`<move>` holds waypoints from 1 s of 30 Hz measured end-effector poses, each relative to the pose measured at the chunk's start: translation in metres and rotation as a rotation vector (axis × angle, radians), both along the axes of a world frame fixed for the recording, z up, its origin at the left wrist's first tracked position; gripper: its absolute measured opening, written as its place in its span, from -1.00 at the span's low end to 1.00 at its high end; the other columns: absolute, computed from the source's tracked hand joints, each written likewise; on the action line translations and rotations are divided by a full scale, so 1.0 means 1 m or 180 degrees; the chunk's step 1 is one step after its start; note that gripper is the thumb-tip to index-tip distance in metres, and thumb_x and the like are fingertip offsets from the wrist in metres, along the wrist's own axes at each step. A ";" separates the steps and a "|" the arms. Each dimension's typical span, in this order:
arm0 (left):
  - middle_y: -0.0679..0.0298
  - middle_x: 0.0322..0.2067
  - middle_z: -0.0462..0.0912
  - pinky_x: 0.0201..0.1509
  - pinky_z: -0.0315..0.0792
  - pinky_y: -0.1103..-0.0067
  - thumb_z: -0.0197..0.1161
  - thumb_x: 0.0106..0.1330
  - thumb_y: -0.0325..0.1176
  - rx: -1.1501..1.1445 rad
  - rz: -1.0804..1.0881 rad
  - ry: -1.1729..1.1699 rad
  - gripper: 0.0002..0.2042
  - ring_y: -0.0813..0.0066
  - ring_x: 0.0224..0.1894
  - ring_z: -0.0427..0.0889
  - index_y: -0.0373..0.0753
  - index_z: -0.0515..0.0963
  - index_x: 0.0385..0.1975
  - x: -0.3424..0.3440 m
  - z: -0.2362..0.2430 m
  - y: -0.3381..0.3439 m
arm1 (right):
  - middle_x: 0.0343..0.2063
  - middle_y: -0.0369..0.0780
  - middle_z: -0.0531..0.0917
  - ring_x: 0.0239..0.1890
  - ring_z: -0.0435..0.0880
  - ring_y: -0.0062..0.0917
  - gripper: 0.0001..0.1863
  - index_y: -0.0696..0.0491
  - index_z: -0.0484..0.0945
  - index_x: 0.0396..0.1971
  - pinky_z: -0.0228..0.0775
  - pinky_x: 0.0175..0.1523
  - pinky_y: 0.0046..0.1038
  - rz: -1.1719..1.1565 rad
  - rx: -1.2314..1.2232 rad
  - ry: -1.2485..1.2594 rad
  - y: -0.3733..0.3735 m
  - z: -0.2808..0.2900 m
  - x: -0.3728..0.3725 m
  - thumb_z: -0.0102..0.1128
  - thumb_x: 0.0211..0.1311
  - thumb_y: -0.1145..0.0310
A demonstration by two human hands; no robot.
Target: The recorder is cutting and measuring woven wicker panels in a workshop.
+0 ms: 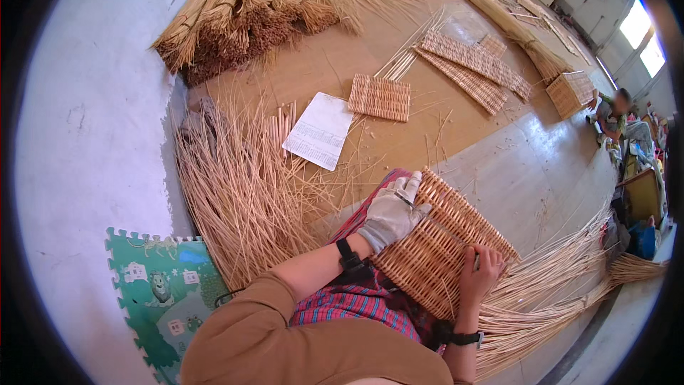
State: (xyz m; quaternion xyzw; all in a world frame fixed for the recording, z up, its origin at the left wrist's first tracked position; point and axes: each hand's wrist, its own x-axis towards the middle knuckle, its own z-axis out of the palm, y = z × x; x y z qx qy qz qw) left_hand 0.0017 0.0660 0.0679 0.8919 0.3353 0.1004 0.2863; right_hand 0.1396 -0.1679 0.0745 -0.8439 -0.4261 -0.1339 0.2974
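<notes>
on the left, the gloved left hand (394, 217) should press the woven panel (442, 253) down so it does not slip, but push softly, as dry sticks may snap. in the middle, it is best to keep the rows tight and straight. on the right, the bare right hand (484, 265) should work close to the weave and watch for sharp ends, since it has no glove.

loose sticks (239, 199) lie to the left of both hands. next comes the left hand, on the panel's top left edge. a small dark thing (404, 200) is by its fingers; i cannot tell what it is, or how tight the hand grips. the panel lies tilted over the striped cloth (356, 306), with the hands at two sides of it. the right hand has bent fingers at the panel's right part; i cannot tell if they pinch anything. long reeds (563, 278) lie past it.
</notes>
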 end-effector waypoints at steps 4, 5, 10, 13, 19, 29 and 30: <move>-0.20 0.40 0.42 0.49 0.27 0.15 0.05 0.52 0.20 -0.0021 0.0009 -0.0045 -0.18 -0.12 0.43 0.42 -0.28 0.12 0.58 -0.001 0.000 0.003 | -0.29 -0.24 0.71 -0.13 0.64 -0.28 -0.85 0.01 0.69 -0.28 0.35 0.19 -0.21 -0.0038 -0.0077 -0.0037 0.002 -0.003 -0.001 0.33 0.42 0.25; -0.21 0.40 0.42 0.49 0.26 0.15 0.05 0.52 0.20 -0.0062 0.0004 -0.0054 -0.18 -0.12 0.44 0.42 -0.28 0.12 0.58 -0.003 0.001 0.005 | -0.29 -0.24 0.71 -0.12 0.64 -0.28 -0.85 0.00 0.69 -0.28 0.35 0.23 -0.20 -0.0056 -0.0081 0.0090 0.004 -0.004 -0.001 0.33 0.41 0.25; -0.22 0.39 0.40 0.51 0.31 0.21 0.21 0.49 0.08 -0.0038 -0.0024 -0.0258 -0.21 -0.15 0.47 0.36 -0.32 0.18 0.55 0.002 0.005 0.006 | -0.29 -0.24 0.71 -0.14 0.64 -0.27 -0.86 0.00 0.69 -0.29 0.34 0.24 -0.15 -0.0102 -0.0019 -0.0032 0.003 -0.003 0.000 0.34 0.38 0.25; -0.22 0.41 0.39 0.52 0.30 0.23 0.21 0.49 0.07 -0.0112 -0.0089 -0.0294 -0.23 -0.13 0.48 0.35 -0.33 0.21 0.53 0.009 0.004 0.005 | -0.31 -0.25 0.71 -0.15 0.64 -0.27 -0.86 0.00 0.69 -0.30 0.34 0.17 -0.15 -0.0102 0.0098 -0.0109 -0.003 -0.003 0.004 0.36 0.36 0.25; -0.17 0.40 0.42 0.50 0.34 0.24 0.26 0.47 0.07 -0.0201 0.0051 -0.0407 -0.24 -0.09 0.45 0.42 -0.33 0.27 0.50 -0.008 0.000 0.000 | -0.33 -0.30 0.73 -0.16 0.65 -0.29 -0.88 -0.05 0.69 -0.34 0.33 0.08 -0.21 0.0001 0.0197 -0.0130 -0.001 -0.001 -0.003 0.36 0.33 0.25; -0.11 0.38 0.49 0.50 0.35 0.32 0.32 0.44 0.07 -0.0318 0.0031 -0.0826 -0.24 0.02 0.43 0.47 -0.35 0.33 0.47 -0.005 -0.004 0.005 | -0.33 -0.30 0.74 -0.17 0.65 -0.31 -0.88 -0.04 0.70 -0.33 0.33 0.09 -0.24 -0.0014 0.0241 -0.0056 -0.001 -0.001 -0.001 0.37 0.33 0.24; -0.10 0.38 0.49 0.51 0.35 0.33 0.32 0.44 0.06 -0.0481 0.0027 -0.0910 -0.24 0.02 0.44 0.47 -0.36 0.33 0.47 -0.006 -0.003 0.006 | -0.33 -0.30 0.74 -0.17 0.65 -0.31 -0.88 -0.04 0.70 -0.32 0.33 0.08 -0.25 -0.0013 0.0247 -0.0047 0.000 -0.001 -0.001 0.38 0.33 0.24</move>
